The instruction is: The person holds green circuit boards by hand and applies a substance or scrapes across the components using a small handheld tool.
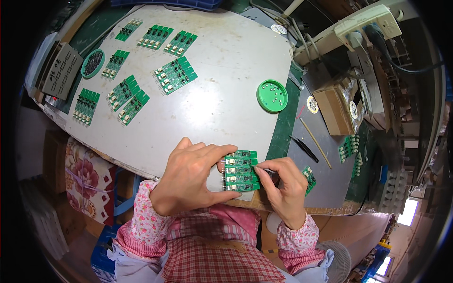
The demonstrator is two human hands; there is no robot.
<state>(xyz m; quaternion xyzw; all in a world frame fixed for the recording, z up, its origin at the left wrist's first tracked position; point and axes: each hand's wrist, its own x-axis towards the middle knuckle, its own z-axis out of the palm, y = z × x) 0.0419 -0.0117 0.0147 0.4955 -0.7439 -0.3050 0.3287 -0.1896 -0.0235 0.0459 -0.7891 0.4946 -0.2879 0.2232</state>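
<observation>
A green circuit board panel (241,170), made of several joined strips with white and black parts, is held over the table's front edge. My left hand (186,177) is closed on it, fingers at the far edge and thumb at the near edge. At the panel's right edge, my right hand (287,183) has thumb and forefinger pinched together, touching the board. Whether a tiny part sits between those fingertips is too small to tell. Metal pins stick out along the panel's left side. Just right of my right hand lies another green board (309,180), partly hidden by it.
Several green boards (175,75) lie on the grey table (226,52). A green dish (93,64) holds black parts; another green dish (272,95) holds small pale parts. Black tweezers (304,149) and a thin stick (316,142) lie right, near a cardboard box (334,109) and power strip (368,23).
</observation>
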